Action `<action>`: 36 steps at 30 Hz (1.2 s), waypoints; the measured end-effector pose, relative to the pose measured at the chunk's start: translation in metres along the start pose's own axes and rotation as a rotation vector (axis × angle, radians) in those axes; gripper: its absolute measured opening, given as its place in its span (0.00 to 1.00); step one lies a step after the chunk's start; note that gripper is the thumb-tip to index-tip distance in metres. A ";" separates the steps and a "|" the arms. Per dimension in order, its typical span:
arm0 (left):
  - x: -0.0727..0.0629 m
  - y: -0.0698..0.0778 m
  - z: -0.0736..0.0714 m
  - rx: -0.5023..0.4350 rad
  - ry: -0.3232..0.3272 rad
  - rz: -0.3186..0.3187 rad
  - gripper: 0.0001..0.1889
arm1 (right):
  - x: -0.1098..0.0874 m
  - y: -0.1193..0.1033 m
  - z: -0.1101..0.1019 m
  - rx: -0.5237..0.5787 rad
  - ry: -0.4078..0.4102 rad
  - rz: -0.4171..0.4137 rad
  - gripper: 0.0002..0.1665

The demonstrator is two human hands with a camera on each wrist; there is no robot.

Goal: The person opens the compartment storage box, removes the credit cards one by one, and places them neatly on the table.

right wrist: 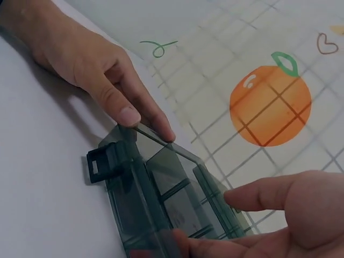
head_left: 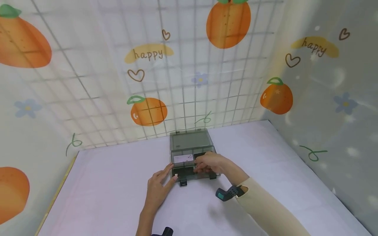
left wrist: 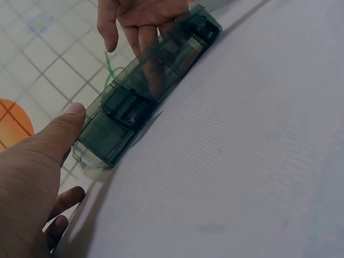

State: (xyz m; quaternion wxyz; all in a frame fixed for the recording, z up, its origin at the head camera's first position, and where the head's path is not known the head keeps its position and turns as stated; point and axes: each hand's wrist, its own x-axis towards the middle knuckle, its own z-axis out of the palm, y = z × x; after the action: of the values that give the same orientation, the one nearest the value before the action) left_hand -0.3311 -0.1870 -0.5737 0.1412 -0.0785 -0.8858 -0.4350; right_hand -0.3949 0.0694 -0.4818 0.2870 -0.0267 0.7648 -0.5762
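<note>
A see-through dark green plastic box (head_left: 191,141) with compartments stands on the table, its lid tipped back. My left hand (head_left: 158,186) rests at the box's left front corner, thumb and index finger straight on its rim. Into the right-hand compartments reaches my right hand (head_left: 211,162); in the left wrist view its fingers (left wrist: 148,40) show through the front wall. Its thumb (right wrist: 252,193) stays apart from the fingers in the right wrist view. Their tips are partly hidden. A white card (head_left: 183,158) with a small print lies in a back-left compartment.
The white tabletop (head_left: 112,186) spreads around the box. Behind it hangs a wall cloth (head_left: 103,65) printed with oranges and a grid. Two dark latches, one of them the left latch (head_left: 183,183), jut out from the box's front edge.
</note>
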 end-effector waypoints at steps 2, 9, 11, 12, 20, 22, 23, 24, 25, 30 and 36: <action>0.000 0.000 0.001 -0.001 -0.003 -0.002 0.29 | 0.001 0.001 -0.001 0.037 -0.010 0.007 0.22; 0.000 0.000 0.002 -0.011 0.004 -0.008 0.29 | 0.002 0.002 0.000 0.145 -0.056 0.011 0.23; 0.000 0.000 0.004 -0.019 0.006 -0.014 0.28 | 0.002 0.002 0.002 0.131 -0.059 0.006 0.22; 0.000 -0.001 0.006 -0.016 0.005 -0.014 0.28 | 0.002 0.001 0.002 0.110 -0.057 0.004 0.22; 0.001 0.000 0.003 0.001 0.019 0.028 0.29 | -0.005 0.000 -0.008 -0.010 -0.018 0.015 0.21; 0.002 0.000 0.001 0.001 0.029 0.035 0.29 | -0.004 -0.001 -0.009 -0.002 -0.041 0.000 0.21; 0.002 -0.001 0.001 0.000 0.028 0.034 0.29 | -0.003 -0.001 -0.009 0.005 -0.047 -0.002 0.21; 0.002 -0.001 0.001 -0.001 0.025 0.029 0.29 | -0.003 -0.001 -0.008 0.010 -0.051 -0.003 0.21; 0.002 -0.001 0.002 -0.002 0.018 0.022 0.29 | -0.002 -0.001 -0.008 0.016 -0.051 -0.001 0.21; 0.001 -0.001 0.005 -0.006 -0.008 -0.027 0.29 | -0.002 0.001 -0.007 0.020 -0.041 0.017 0.21; 0.000 0.000 0.001 -0.007 0.015 0.008 0.29 | 0.001 0.002 -0.006 0.040 -0.041 0.010 0.21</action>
State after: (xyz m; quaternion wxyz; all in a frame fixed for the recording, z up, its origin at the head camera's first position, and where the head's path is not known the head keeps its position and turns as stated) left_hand -0.3313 -0.1859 -0.5744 0.1491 -0.0795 -0.8828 -0.4383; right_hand -0.3979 0.0751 -0.4832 0.3060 -0.0287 0.7473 -0.5892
